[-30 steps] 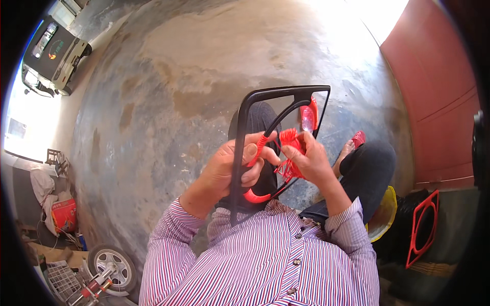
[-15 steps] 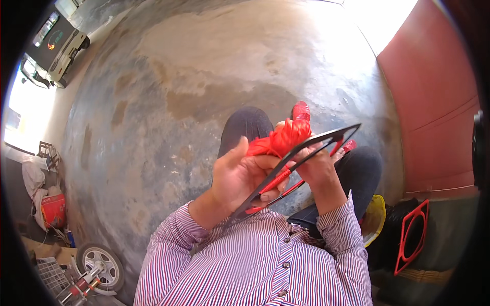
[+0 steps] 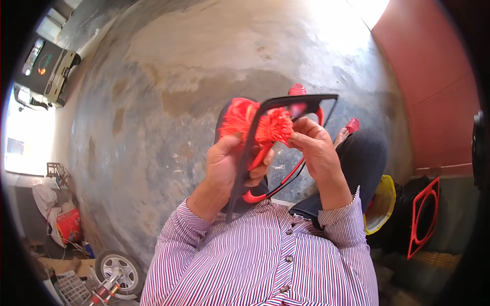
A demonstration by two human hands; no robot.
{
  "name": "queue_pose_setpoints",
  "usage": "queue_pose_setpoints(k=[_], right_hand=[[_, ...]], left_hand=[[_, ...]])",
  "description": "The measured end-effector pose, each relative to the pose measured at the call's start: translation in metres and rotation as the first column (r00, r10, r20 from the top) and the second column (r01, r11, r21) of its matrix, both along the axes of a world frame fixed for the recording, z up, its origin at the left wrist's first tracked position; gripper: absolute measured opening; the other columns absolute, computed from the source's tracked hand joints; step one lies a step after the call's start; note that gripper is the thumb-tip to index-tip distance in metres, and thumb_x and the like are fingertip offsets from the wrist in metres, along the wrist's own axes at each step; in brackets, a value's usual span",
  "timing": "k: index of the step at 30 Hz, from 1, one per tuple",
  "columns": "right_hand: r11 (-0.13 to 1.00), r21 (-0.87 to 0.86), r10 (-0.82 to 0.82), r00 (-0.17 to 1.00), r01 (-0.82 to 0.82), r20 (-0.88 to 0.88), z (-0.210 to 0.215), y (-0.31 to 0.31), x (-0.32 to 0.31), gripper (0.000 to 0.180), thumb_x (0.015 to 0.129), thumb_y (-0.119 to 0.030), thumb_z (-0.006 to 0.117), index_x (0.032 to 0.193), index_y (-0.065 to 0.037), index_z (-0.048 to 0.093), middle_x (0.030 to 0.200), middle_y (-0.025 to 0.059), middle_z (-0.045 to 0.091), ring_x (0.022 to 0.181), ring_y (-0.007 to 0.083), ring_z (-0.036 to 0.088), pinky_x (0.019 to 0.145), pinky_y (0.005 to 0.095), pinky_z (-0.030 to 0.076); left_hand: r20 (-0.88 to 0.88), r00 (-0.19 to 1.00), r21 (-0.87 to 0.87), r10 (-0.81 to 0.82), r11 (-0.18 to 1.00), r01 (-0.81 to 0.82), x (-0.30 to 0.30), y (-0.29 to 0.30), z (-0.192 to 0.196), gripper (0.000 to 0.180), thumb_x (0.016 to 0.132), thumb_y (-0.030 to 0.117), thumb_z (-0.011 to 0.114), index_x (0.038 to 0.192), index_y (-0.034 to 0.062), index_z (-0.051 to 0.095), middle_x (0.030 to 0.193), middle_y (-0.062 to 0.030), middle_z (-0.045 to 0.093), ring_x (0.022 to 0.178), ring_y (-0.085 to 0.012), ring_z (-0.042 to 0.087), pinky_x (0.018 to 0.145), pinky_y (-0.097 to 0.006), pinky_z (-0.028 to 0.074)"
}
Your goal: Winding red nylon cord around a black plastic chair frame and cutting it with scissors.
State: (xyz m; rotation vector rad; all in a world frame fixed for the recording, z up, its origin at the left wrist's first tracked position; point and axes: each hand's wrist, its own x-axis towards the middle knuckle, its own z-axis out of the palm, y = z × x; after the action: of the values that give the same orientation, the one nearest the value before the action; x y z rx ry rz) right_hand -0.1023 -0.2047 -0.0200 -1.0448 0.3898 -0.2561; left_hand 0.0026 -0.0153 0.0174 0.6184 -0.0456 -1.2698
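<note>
A bundle of bright red cord (image 3: 278,127) spreads in loops over my left hand, partly behind a thin black square frame (image 3: 306,100). The frame is tilted, and a red inner ring (image 3: 286,179) curves inside it. My left hand (image 3: 222,158) is closed around the bundle and the frame's near side, thumb on the cord. My right hand (image 3: 317,149) pinches at the right end of the bundle with thumb and fingertips. Whether it grips one strand or several is too small to tell.
Both knees are below my hands, with red shoes (image 3: 352,125) on the concrete floor (image 3: 168,66). To the right stand a yellow-rimmed bucket (image 3: 389,204) and a red frame with a ring (image 3: 424,219). A wheel (image 3: 120,273) lies lower left; a vehicle (image 3: 48,71) stands far left.
The frame has turned more upright and shifted left. The cord bundle now lies wider open, and my right hand has come from behind the frame to pinch the bundle's right end.
</note>
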Motion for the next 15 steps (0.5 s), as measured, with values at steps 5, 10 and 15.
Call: queue_pose_setpoints(k=[5,10,15], right_hand=[[0.827,0.546,-0.089,0.929,-0.132,0.36,0.009,-0.008,-0.028,0.028,0.078,0.002,0.064,0.106,-0.001,0.062,0.092,0.0077,0.064,0.077,0.0181,0.06,0.072,0.0335,0.047],[0.706,0.648,-0.181,0.811,-0.287,0.556,0.013,-0.005,-0.034,0.033,0.075,0.003,0.065,0.107,-0.002,0.059,0.087,0.0091,0.059,0.073,0.0192,0.056,0.069,0.0365,0.045],[0.664,0.672,-0.212,0.78,-0.327,0.589,0.01,-0.006,-0.037,0.032,0.076,0.002,0.065,0.108,-0.002,0.059,0.089,0.0108,0.058,0.075,0.0193,0.057,0.07,0.0379,0.045]], left_hand=[[-0.049,0.998,-0.076,0.03,0.997,-0.034,0.018,0.003,-0.018,0.06,0.092,0.05,0.042,0.12,-0.0018,0.054,0.09,-0.0159,0.059,0.056,-0.0171,0.047,0.041,-0.028,0.035],[-0.084,0.996,-0.106,0.006,0.994,-0.015,0.035,-0.008,-0.036,0.065,0.094,0.048,0.043,0.13,-0.0059,0.046,0.09,-0.0168,0.054,0.057,-0.0172,0.045,0.042,-0.029,0.037],[-0.168,0.986,-0.073,0.003,0.997,-0.016,0.045,-0.02,-0.059,0.065,0.095,0.048,0.045,0.132,-0.0055,0.044,0.091,-0.016,0.051,0.057,-0.0163,0.043,0.042,-0.029,0.037]])
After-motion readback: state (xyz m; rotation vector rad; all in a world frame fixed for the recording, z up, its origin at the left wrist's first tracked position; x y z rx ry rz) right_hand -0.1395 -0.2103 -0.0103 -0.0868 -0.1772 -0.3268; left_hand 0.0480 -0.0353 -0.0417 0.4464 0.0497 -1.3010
